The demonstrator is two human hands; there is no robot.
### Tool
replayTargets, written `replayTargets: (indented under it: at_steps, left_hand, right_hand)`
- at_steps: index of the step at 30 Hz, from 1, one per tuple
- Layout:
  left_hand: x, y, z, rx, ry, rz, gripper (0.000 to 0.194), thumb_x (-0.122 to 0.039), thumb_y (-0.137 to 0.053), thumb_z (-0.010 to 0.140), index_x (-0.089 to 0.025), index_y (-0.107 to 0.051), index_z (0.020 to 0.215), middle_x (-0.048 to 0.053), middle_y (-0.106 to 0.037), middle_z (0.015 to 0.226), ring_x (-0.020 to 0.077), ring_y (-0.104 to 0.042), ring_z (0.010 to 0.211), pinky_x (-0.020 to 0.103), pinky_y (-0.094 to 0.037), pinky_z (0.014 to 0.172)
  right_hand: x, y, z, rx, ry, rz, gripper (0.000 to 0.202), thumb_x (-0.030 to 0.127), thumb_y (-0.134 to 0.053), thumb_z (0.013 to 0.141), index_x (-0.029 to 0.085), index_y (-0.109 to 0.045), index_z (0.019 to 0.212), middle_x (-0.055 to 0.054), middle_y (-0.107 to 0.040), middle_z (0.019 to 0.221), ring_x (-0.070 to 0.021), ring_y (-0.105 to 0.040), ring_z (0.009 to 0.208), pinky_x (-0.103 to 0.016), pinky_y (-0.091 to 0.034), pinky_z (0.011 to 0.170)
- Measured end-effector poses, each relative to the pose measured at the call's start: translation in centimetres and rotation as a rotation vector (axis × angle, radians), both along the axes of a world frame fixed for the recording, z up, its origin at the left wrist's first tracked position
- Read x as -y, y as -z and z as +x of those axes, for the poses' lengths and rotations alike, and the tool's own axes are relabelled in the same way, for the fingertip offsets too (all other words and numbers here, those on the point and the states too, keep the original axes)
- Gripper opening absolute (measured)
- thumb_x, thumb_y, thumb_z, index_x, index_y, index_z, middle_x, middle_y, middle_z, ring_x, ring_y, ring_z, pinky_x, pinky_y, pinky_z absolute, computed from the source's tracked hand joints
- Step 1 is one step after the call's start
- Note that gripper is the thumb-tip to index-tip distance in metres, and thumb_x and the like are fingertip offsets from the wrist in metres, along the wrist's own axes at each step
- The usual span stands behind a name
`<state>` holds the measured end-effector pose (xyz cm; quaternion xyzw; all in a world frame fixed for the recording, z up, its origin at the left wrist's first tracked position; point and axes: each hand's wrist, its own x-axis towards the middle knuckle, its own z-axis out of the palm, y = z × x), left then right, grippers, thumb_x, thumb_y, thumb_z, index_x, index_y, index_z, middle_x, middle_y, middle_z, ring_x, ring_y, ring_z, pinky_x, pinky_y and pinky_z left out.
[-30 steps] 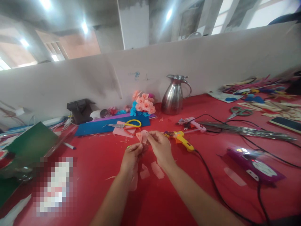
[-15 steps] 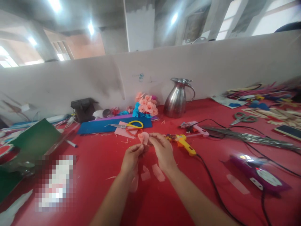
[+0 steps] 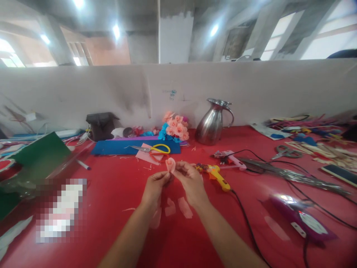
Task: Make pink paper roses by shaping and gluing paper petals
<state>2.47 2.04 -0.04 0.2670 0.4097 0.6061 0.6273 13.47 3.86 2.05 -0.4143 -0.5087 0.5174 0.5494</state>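
Observation:
A small pink paper flower [image 3: 170, 164] is held up between my two hands over the red table. My left hand [image 3: 156, 185] pinches it low down, at its base, where the fingers hide what lies under the petals. From the right, my right hand [image 3: 190, 182] closes thumb and fingers on the flower's petal. Below the hands, loose pink paper pieces [image 3: 185, 207] lie flat on the table. Just beyond them, scissors [image 3: 160, 149] with yellow and orange handles rest on a pink sheet [image 3: 149, 157]. A yellow glue gun [image 3: 219, 177] lies close to my right hand.
A bunch of pink and blue paper flowers [image 3: 177, 127] and a steel jug [image 3: 211, 124] stand by the wall. A pink glue gun [image 3: 236, 160], wires [image 3: 290, 167], a purple device [image 3: 304, 219] and cables fill the right side. Green board [image 3: 50, 154] and a marker [image 3: 83, 165] are left.
My right hand has pressed the petal closer around the flower, so it looks narrower. The camera view has tilted and shifted slightly; the table things lie as before.

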Motion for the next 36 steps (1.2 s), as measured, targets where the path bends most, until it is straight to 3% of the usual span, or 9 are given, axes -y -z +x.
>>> replayTargets:
  at_steps: [6, 25, 36]
  left_hand:
    - [0.0, 0.16, -0.14, -0.003, 0.005, 0.014, 0.025, -0.031, -0.077, 0.054, -0.013, -0.072, 0.07, 0.004, -0.065, 0.064, 0.0109, -0.056, 0.061, 0.025, -0.044, 0.07]
    - [0.21, -0.57, -0.39, -0.049, -0.014, 0.008, 0.024, -0.028, -0.078, 0.052, -0.013, -0.072, 0.071, 0.006, -0.068, 0.067, 0.0121, -0.059, 0.064, 0.025, -0.044, 0.07]
    - [0.27, -0.63, -0.54, -0.086, -0.017, 0.015, 0.024, -0.028, -0.076, 0.055, -0.014, -0.073, 0.075, 0.005, -0.069, 0.067, 0.0106, -0.057, 0.062, 0.023, -0.043, 0.068]
  right_hand:
    - [-0.12, 0.29, 0.19, 0.038, -0.058, -0.004, 0.016, 0.03, -0.065, 0.067, 0.019, -0.065, 0.079, -0.001, -0.066, 0.076, -0.0162, -0.061, 0.073, -0.029, -0.048, 0.069]
    - [-0.38, 0.93, 0.25, 0.078, -0.042, -0.045, 0.02, 0.029, -0.069, 0.063, 0.019, -0.068, 0.08, -0.002, -0.068, 0.078, -0.0184, -0.062, 0.078, -0.032, -0.047, 0.076]
    - [-0.12, 0.17, 0.22, 0.031, -0.114, -0.056, 0.022, 0.03, -0.071, 0.061, 0.018, -0.068, 0.078, -0.003, -0.067, 0.077, -0.0174, -0.06, 0.075, -0.03, -0.047, 0.073]
